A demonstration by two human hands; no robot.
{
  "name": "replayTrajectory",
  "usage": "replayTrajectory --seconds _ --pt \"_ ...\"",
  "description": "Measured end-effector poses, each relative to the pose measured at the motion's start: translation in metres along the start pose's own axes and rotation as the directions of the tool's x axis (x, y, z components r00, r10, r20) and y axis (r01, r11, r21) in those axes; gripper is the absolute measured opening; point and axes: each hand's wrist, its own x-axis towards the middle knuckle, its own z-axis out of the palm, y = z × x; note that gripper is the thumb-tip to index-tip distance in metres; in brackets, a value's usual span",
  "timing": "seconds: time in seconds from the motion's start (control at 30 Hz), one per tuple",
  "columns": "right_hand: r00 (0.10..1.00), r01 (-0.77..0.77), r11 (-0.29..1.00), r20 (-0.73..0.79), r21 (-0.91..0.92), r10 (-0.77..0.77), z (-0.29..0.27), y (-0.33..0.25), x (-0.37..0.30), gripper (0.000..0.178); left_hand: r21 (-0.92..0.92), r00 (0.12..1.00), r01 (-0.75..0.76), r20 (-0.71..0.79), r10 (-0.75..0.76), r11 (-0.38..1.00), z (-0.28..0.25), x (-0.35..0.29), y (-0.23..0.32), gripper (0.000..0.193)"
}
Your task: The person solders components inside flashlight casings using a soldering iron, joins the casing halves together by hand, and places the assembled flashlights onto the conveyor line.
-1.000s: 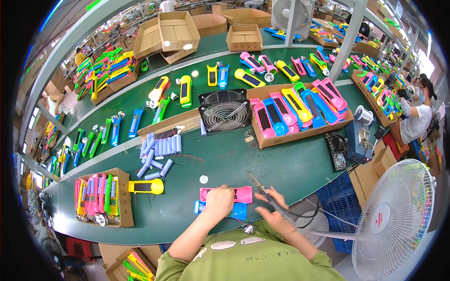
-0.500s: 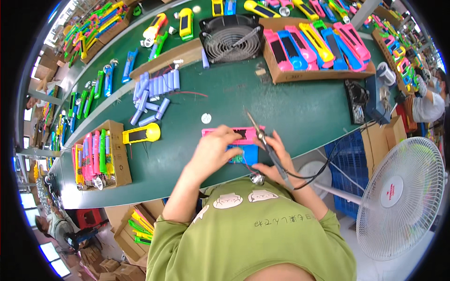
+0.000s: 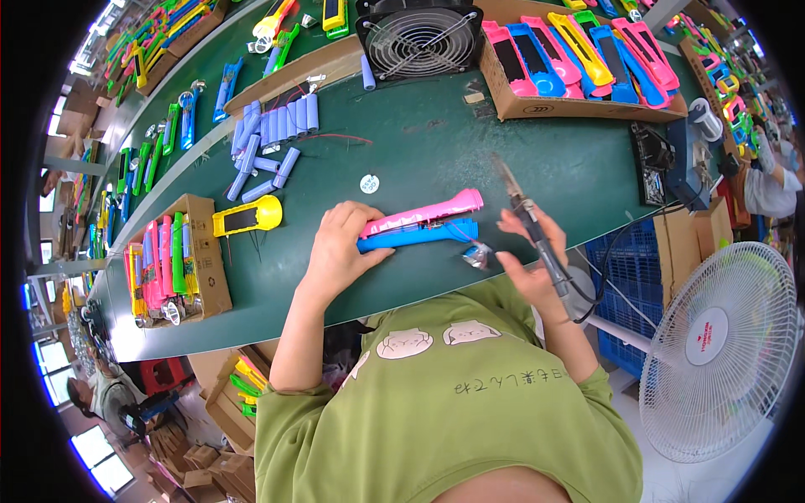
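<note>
My left hand [image 3: 337, 248] grips one end of two long plastic shell halves, fingers on the pink half [image 3: 428, 211] and thumb by the blue half [image 3: 419, 236]. The halves lie side by side over the table, with thin wires between them. From their right end a small silver reflector lamp [image 3: 477, 256] hangs on wires. My right hand [image 3: 537, 272] holds a soldering iron [image 3: 534, 228], its tip pointing away and up to the left, apart from the shells. The thumb of that hand is near the lamp.
Purple cylindrical batteries [image 3: 285, 121] lie behind on the green table [image 3: 402, 172], near a yellow shell [image 3: 251, 216]. Boxes of coloured shells [image 3: 579, 109] stand at back right and left. A black fan [image 3: 419, 42] is at the back; a white fan [image 3: 713, 352] stands right.
My right hand and the soldering iron have moved right, away from the shells. The pink and blue halves have turned and come together in my left hand, which now grips their left end.
</note>
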Motion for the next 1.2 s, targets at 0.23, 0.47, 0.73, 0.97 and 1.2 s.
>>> replayTrajectory --seconds 0.23,0.47,0.73,0.97,1.2 --pt "0.993 -0.010 1.000 -0.121 -0.019 0.007 -0.015 0.008 0.008 0.057 -0.042 0.983 -0.083 -0.168 0.075 0.996 0.018 0.007 -0.014 0.043" --pt "0.946 -0.052 0.993 -0.323 -0.105 0.015 -0.037 0.033 0.008 0.032 0.117 0.900 -0.319 -0.275 0.340 0.940 -0.036 0.022 -0.026 0.046" --pt "0.884 -0.116 0.976 -0.467 -0.186 0.016 -0.044 0.048 0.018 0.028 -0.190 0.749 -0.007 -0.651 -0.120 0.982 -0.184 0.148 -0.076 0.044" --pt "0.905 -0.148 0.944 -0.425 -0.296 0.009 -0.045 0.052 0.013 0.029 -0.595 0.781 0.024 -0.491 -0.386 0.804 -0.193 0.229 -0.163 0.047" --pt "0.880 -0.244 0.913 -0.471 -0.326 0.068 -0.041 0.049 0.018 0.030 -0.210 0.395 0.536 -0.794 -0.463 0.818 -0.195 0.267 -0.280 0.063"
